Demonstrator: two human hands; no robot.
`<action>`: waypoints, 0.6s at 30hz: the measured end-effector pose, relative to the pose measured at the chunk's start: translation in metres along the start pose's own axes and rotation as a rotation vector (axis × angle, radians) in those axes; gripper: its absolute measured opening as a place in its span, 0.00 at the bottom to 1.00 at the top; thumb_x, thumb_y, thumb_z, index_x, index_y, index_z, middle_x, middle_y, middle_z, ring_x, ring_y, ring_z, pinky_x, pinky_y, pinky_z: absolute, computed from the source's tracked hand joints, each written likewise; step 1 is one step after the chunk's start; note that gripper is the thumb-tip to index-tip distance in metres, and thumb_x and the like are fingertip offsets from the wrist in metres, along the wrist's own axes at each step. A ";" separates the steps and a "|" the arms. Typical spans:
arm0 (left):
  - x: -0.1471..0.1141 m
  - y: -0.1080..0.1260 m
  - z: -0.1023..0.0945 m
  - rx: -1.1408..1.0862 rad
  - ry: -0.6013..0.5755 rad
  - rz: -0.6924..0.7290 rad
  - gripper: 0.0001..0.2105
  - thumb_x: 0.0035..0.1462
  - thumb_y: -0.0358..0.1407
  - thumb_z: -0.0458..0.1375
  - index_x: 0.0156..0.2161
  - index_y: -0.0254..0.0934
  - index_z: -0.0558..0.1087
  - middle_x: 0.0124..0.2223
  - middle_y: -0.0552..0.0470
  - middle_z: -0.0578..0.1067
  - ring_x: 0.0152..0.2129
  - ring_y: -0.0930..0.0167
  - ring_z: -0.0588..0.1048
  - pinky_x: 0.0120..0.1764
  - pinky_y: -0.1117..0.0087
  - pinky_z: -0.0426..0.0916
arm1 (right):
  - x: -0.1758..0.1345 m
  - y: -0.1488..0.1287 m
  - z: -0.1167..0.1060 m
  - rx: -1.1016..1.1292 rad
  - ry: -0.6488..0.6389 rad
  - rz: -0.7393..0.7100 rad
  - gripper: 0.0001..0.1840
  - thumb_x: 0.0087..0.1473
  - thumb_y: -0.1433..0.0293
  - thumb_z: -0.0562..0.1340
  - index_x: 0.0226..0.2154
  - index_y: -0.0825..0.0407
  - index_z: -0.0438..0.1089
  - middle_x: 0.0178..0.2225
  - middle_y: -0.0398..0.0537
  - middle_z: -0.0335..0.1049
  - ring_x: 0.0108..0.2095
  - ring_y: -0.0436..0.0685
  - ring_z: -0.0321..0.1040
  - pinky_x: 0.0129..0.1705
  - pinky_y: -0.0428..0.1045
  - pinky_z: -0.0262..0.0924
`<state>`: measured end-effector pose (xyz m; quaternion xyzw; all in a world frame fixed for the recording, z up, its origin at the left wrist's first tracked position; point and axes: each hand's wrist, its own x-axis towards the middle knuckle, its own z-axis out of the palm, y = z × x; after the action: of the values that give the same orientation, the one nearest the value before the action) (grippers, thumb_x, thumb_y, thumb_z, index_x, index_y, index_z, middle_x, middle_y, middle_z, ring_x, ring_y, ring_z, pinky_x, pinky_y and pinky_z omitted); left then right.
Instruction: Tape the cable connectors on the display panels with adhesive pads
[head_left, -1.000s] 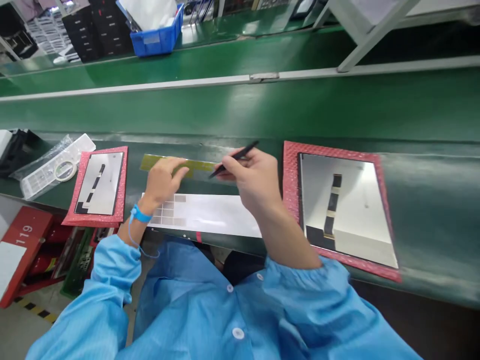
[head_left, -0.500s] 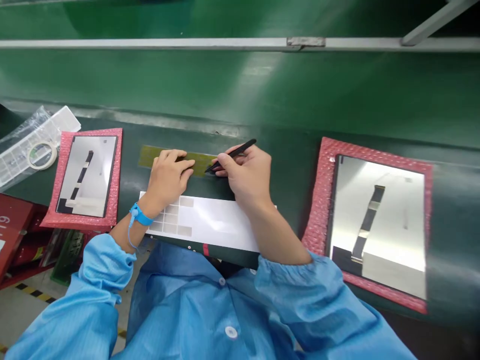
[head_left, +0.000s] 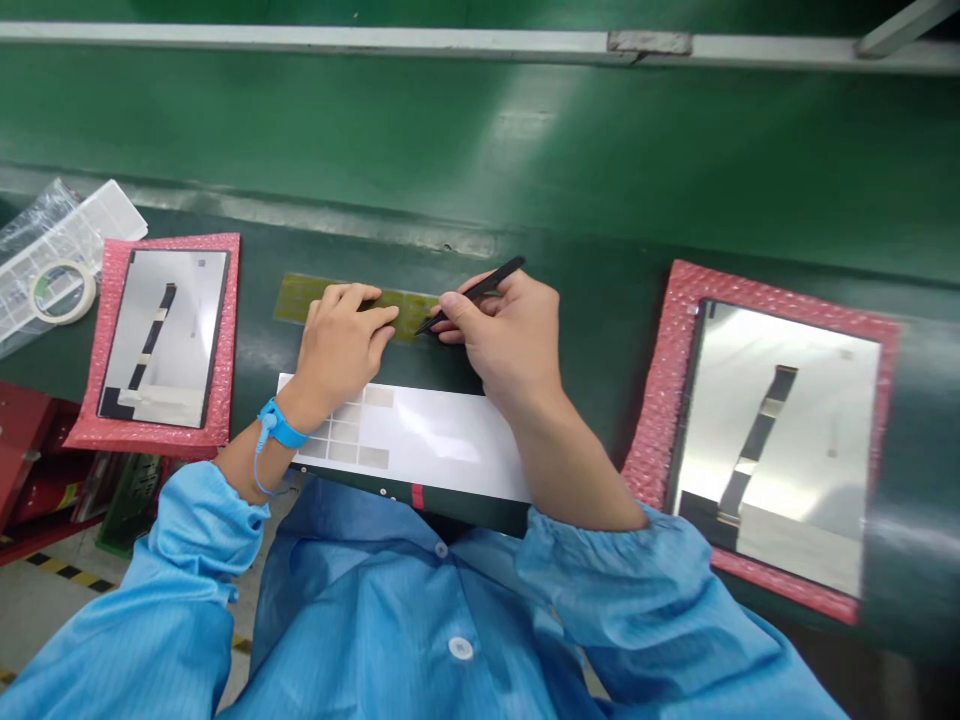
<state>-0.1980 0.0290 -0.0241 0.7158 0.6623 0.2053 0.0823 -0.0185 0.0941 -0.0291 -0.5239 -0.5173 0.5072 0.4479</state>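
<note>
A translucent yellow-green strip (head_left: 296,298) lies flat on the dark green bench. My left hand (head_left: 341,335) rests on the strip's middle with its fingers stretched out, covering part of it. Closed in a pinch, my right hand (head_left: 517,335) holds slim black tweezers (head_left: 491,283). Their pointed tip meets the strip's right part; whether it touches or lifts anything there is too small to tell. Nearer to me, below both hands, lies a white sheet (head_left: 450,440) with grey rectangular patches at its left end, partly hidden by my left wrist and right forearm.
Display panels with ribbon cables lie on pink bubble wrap, one on the left (head_left: 169,335) and one on the right (head_left: 810,430). A tape roll (head_left: 88,295) sits on a clear compartment box (head_left: 120,212) at far left. A metal rail (head_left: 375,40) crosses the back.
The view has shifted a little, so the bench items sit slightly differently in the picture. Both hands keep their places at the strip, the right still holding the tweezers.
</note>
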 end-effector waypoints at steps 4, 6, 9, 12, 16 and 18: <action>0.000 -0.003 0.001 -0.018 0.009 -0.002 0.12 0.71 0.34 0.61 0.53 0.45 0.84 0.60 0.47 0.78 0.59 0.58 0.71 0.56 0.53 0.68 | 0.001 0.001 0.005 0.004 0.025 -0.001 0.08 0.54 0.76 0.69 0.32 0.51 0.70 0.27 0.45 0.78 0.22 0.53 0.76 0.22 0.44 0.70; 0.000 -0.004 0.002 -0.016 0.017 0.000 0.11 0.70 0.35 0.61 0.53 0.45 0.84 0.60 0.47 0.78 0.59 0.58 0.71 0.57 0.54 0.68 | 0.000 0.001 0.007 0.065 0.023 0.006 0.08 0.56 0.74 0.69 0.31 0.50 0.69 0.27 0.45 0.78 0.22 0.52 0.75 0.22 0.44 0.69; 0.002 -0.008 0.003 0.009 0.034 0.021 0.12 0.70 0.36 0.61 0.53 0.46 0.84 0.60 0.48 0.79 0.59 0.59 0.72 0.57 0.55 0.69 | -0.004 -0.004 -0.002 0.166 0.008 0.006 0.12 0.57 0.67 0.72 0.32 0.49 0.68 0.28 0.45 0.78 0.22 0.52 0.74 0.22 0.45 0.69; 0.006 -0.015 0.001 0.003 0.059 0.059 0.12 0.69 0.36 0.62 0.52 0.45 0.85 0.59 0.47 0.80 0.58 0.58 0.73 0.59 0.53 0.69 | -0.011 -0.015 -0.031 0.212 0.015 -0.014 0.15 0.54 0.62 0.73 0.33 0.48 0.68 0.29 0.45 0.79 0.23 0.52 0.75 0.23 0.45 0.68; 0.013 -0.020 -0.008 -0.044 0.152 0.114 0.10 0.67 0.36 0.62 0.47 0.42 0.86 0.54 0.44 0.82 0.54 0.55 0.77 0.59 0.48 0.71 | -0.025 -0.028 -0.106 0.204 0.092 -0.029 0.20 0.49 0.57 0.76 0.32 0.47 0.67 0.28 0.43 0.79 0.22 0.51 0.73 0.21 0.44 0.64; 0.014 -0.012 -0.013 -0.072 0.213 0.135 0.10 0.69 0.38 0.61 0.47 0.43 0.85 0.54 0.44 0.83 0.53 0.54 0.78 0.59 0.46 0.72 | -0.034 -0.029 -0.152 0.157 0.152 -0.008 0.22 0.47 0.56 0.78 0.31 0.47 0.68 0.27 0.42 0.78 0.21 0.50 0.71 0.19 0.44 0.61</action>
<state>-0.2142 0.0421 -0.0143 0.7295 0.6098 0.3089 0.0233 0.1320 0.0707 0.0148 -0.5222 -0.4427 0.5031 0.5275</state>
